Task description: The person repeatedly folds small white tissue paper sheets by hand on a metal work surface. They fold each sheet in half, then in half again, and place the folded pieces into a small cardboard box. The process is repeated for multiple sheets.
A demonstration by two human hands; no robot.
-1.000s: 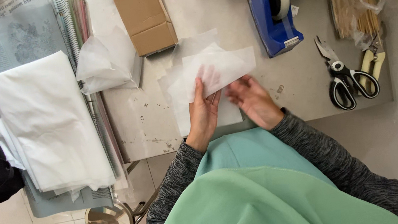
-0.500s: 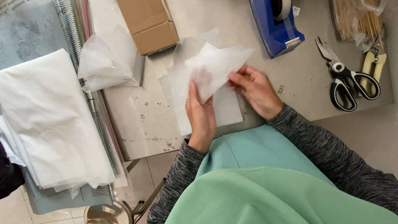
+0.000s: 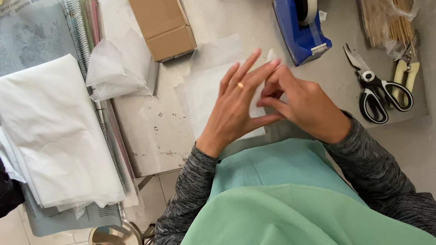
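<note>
Pressing together over the metal table (image 3: 148, 142), your left hand (image 3: 235, 106) and right hand (image 3: 301, 104) pinch a small white paper sheet (image 3: 256, 106) between fingertips, above larger translucent sheets (image 3: 203, 94), near a blue tape dispenser (image 3: 299, 18)

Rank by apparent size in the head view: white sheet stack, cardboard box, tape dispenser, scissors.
1. white sheet stack
2. cardboard box, partly cut off by the frame
3. tape dispenser and scissors: look alike, not ranked.

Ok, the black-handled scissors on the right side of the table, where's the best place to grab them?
Take the black-handled scissors by the handle loops, coming from the near table edge with the right hand. The loops face the person and the blades point away toward the blue tape dispenser. A second, cream-handled pair lies close on the right.
</note>
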